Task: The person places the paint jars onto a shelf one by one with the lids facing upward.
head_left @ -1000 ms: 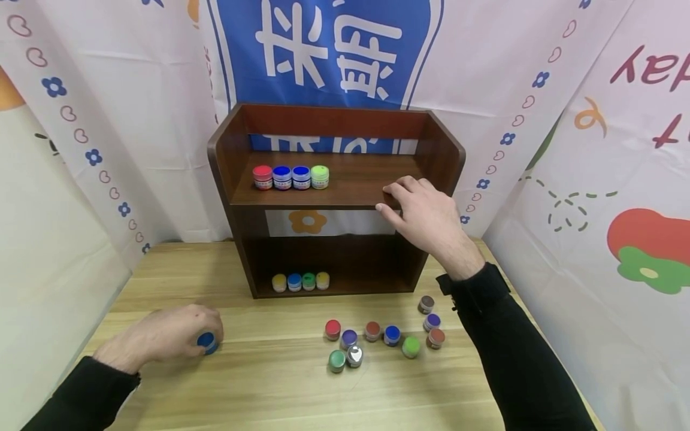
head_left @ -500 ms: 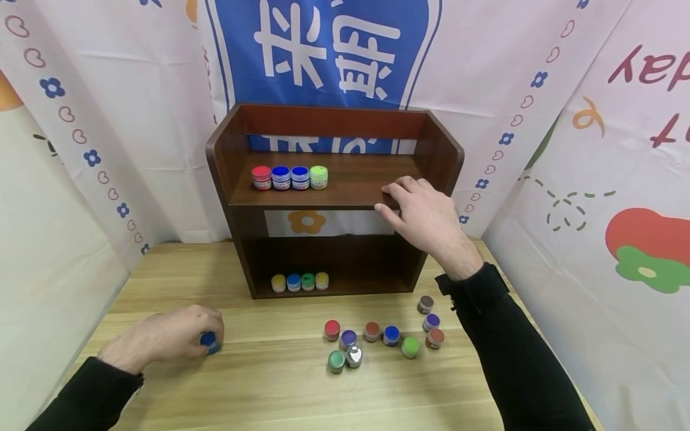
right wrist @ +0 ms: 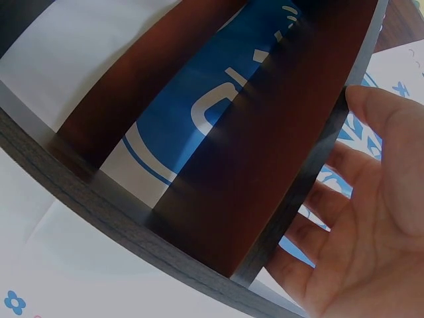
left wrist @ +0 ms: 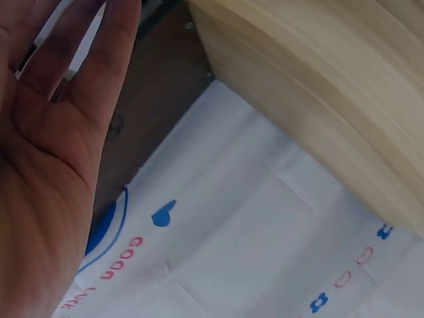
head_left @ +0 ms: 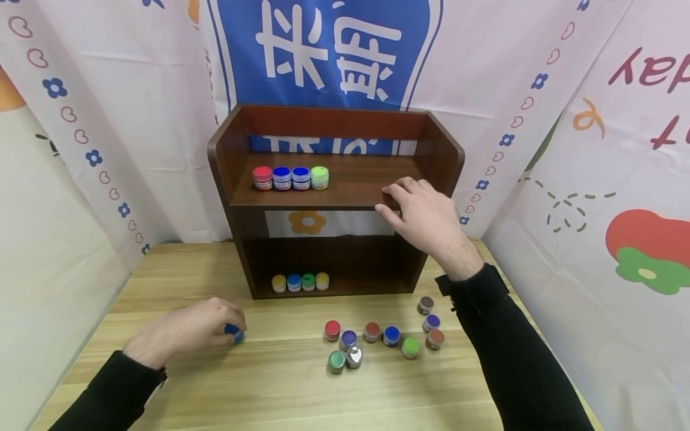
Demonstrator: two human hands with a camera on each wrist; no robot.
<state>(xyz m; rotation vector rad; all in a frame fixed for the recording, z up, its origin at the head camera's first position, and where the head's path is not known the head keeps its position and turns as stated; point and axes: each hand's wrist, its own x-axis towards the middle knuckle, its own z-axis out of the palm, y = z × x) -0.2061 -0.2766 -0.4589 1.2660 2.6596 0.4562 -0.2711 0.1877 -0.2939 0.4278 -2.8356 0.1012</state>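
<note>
On the left of the table my left hand [head_left: 188,326] pinches a small paint jar [head_left: 235,334] with a blue lid, partly covered by the fingers. The left wrist view shows the palm [left wrist: 46,165], but the jar is out of sight there. My right hand [head_left: 426,214] rests at the right end of the upper board of a dark brown two-tier shelf [head_left: 353,179]. Its fingers lie over the board's front edge with the thumb lower, near that edge. In the right wrist view the right hand [right wrist: 358,218] touches the board edge [right wrist: 291,199], and its fingertips are partly hidden.
A row of paint jars [head_left: 291,178] stands at the upper tier's left, another row [head_left: 300,282] on the lower tier. Several loose jars, among them a red-lidded jar [head_left: 332,330] and a green-lidded jar [head_left: 411,347], stand on the wooden table [head_left: 259,389]. Printed cloth [head_left: 162,120] hangs behind.
My left hand has moved right across the table with the blue-lidded paint jar. The right hand stays at the shelf, and the other jars have not moved.
</note>
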